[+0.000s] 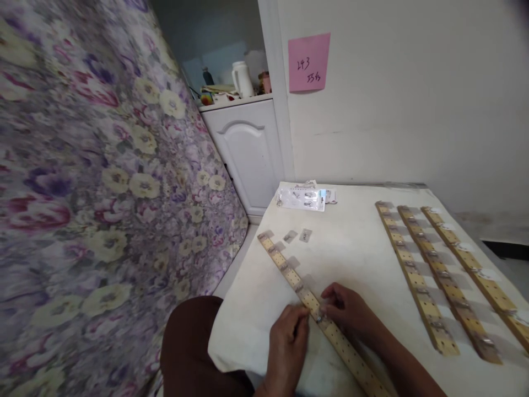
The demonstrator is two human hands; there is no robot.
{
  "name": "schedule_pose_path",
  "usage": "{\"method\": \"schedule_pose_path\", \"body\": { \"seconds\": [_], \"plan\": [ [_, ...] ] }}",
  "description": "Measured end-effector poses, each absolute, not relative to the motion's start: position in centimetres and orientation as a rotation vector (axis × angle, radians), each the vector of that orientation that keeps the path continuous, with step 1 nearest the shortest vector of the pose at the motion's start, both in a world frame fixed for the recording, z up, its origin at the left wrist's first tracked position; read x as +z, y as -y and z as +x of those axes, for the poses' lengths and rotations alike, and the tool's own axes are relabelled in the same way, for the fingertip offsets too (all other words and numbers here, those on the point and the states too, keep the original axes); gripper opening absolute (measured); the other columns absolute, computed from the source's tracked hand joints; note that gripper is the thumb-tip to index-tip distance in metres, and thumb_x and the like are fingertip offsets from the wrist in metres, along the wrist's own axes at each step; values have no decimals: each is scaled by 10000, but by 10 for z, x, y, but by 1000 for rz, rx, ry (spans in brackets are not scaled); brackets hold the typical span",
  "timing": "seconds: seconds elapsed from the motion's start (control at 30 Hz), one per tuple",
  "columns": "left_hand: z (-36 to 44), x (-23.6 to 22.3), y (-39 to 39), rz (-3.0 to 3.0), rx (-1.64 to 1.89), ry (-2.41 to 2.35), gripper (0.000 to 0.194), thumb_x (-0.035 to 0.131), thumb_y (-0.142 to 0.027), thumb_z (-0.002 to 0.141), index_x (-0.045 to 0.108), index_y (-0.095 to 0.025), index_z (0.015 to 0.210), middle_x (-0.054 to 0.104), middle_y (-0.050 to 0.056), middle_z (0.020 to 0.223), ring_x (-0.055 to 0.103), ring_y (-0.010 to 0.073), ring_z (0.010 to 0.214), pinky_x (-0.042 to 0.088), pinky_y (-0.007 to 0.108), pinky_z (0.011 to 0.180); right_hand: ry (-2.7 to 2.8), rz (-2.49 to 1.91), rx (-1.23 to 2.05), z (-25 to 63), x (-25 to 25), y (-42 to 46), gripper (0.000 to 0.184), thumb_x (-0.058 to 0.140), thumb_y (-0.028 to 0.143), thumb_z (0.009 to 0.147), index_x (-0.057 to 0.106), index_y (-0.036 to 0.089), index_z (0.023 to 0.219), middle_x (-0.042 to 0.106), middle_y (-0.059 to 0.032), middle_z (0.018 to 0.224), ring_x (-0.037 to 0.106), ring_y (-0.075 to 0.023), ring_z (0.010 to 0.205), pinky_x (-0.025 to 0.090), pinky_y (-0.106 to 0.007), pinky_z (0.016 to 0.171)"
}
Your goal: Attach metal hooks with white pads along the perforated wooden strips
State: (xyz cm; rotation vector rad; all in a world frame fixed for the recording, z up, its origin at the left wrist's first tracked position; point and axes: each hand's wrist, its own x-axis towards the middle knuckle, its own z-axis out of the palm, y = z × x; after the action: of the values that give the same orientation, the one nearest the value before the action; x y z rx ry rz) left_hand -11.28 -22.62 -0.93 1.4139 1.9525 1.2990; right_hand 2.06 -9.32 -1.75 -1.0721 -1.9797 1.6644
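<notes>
A long, narrow wooden strip (308, 299) with rows of small holes lies diagonally on the table. Along its upper half sit several small metal pieces with clear plastic flaps sticking out to the right. My left hand (288, 344) is closed in a pinch at the strip's left edge; what its fingertips hold is hidden. On the other side, my right hand (349, 310) has its thumb and fingertips drawn together beside a small shiny metal piece (319, 317) on the strip. Whatever lies between those fingers is too small to make out. The strip's lower part runs bare towards me.
Two small clear packets (306, 235) lie beyond the strip's far end. Flat plastic packaging (301, 198) rests at the table's back edge. Three similar strips (413, 278) with metal pieces lie on the right. A floral curtain (111, 182) hangs left, and a pink note (309, 63) is on the wall.
</notes>
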Motion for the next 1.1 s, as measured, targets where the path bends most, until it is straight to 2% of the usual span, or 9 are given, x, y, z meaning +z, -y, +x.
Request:
{"method": "schedule_pose_path", "body": {
  "seconds": [0.13, 0.27, 0.37, 0.77, 0.93, 1.1],
  "plan": [
    [-113, -8, 227, 1466, 1337, -1918, 225, 485, -170, 903, 664, -241, 1017, 636, 13, 870, 609, 153, 827, 467, 245, 736, 1947, -1073, 1720, 22, -15, 91, 173, 567, 276, 762, 543, 192, 911, 575, 37, 640, 506, -109, 490, 374, -223, 446],
    [-114, -8, 226, 1542, 1338, -1862, 275, 456, -152, 908, 657, -249, 1070, 628, 32, 907, 610, 157, 848, 475, 247, 742, 2026, -1055, 1571, 23, -16, 89, 191, 622, 226, 717, 580, 180, 898, 609, 16, 692, 551, -123, 606, 432, -241, 575],
    [-114, -11, 225, 1577, 1326, -1848, 301, 442, -135, 906, 656, -253, 1081, 616, 34, 903, 608, 148, 828, 472, 234, 716, 2068, -1053, 1520, 22, -18, 90, 234, 650, 205, 680, 597, 180, 906, 605, 19, 706, 543, -125, 625, 428, -245, 598],
    [-111, -11, 224, 1688, 1215, -1966, 333, 409, -106, 897, 671, -267, 1023, 587, 24, 860, 594, 133, 762, 466, 217, 665, 2054, -1125, 1514, 19, -21, 91, 271, 695, 208, 631, 602, 191, 886, 594, 38, 685, 534, -119, 619, 394, -236, 589],
    [-114, -10, 224, 1668, 1226, -1921, 354, 405, -71, 872, 671, -258, 1011, 595, 26, 870, 597, 141, 794, 468, 230, 692, 2038, -1113, 1505, 18, -23, 93, 289, 678, 196, 631, 593, 179, 906, 589, 38, 684, 526, -118, 599, 401, -240, 582],
    [-117, -10, 226, 1586, 1288, -1827, 324, 413, -96, 879, 664, -246, 1018, 623, 37, 918, 609, 160, 867, 480, 260, 760, 1997, -1085, 1487, 28, -21, 95, 298, 651, 279, 698, 589, 186, 975, 631, 1, 767, 554, -138, 628, 422, -256, 594]
  ]
}}
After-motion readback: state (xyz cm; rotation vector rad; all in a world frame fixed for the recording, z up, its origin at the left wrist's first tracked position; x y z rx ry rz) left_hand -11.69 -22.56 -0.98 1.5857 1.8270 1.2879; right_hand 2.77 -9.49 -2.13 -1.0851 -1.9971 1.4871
